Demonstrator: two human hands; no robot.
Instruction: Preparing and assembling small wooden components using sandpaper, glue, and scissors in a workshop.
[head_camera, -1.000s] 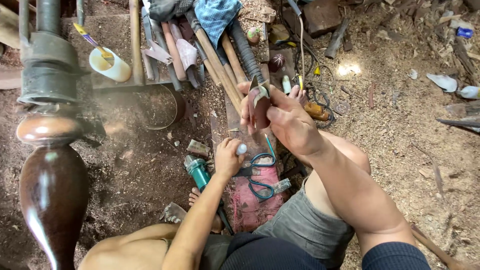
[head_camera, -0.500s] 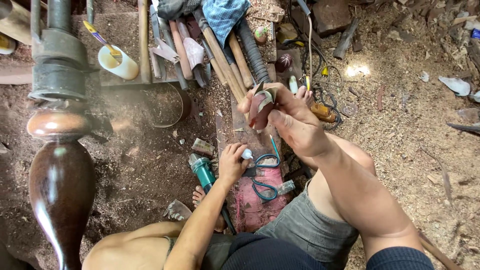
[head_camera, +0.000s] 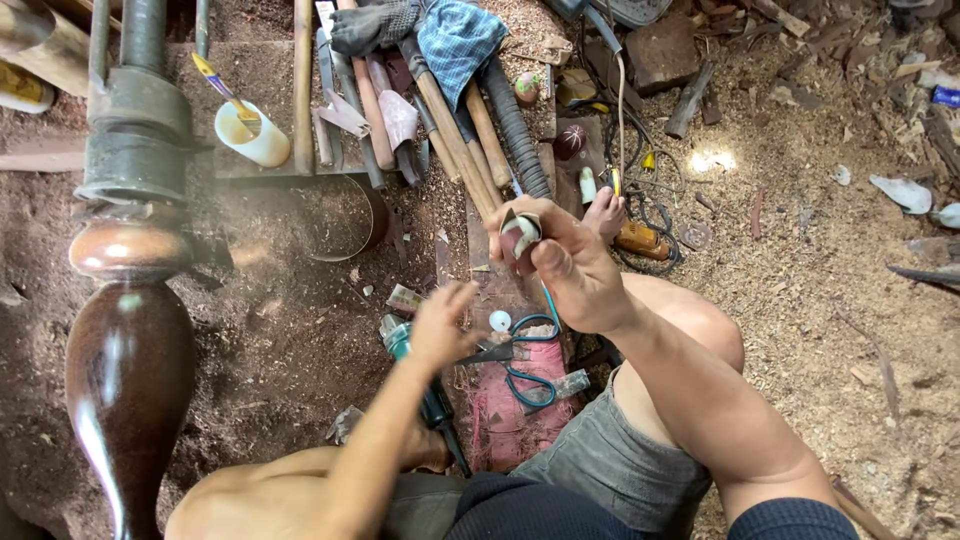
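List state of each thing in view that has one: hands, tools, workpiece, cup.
right hand: raised, shut on a small rolled strip
left hand: open, blurred, over the scissors
scissors: lying on the red cloth, blades hidden
turned wooden piece: mounted on the lathe, glossy; spinning or not, cannot tell
white cup: upright, brush standing in it
chisels: lying in a pile

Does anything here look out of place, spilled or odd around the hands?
Yes. Wood shavings cover the ground all around. Tool handles lie in a loose heap with a blue cloth thrown over them. The scissors lie open on a red cloth near the left hand. The right hand holds a small roll.
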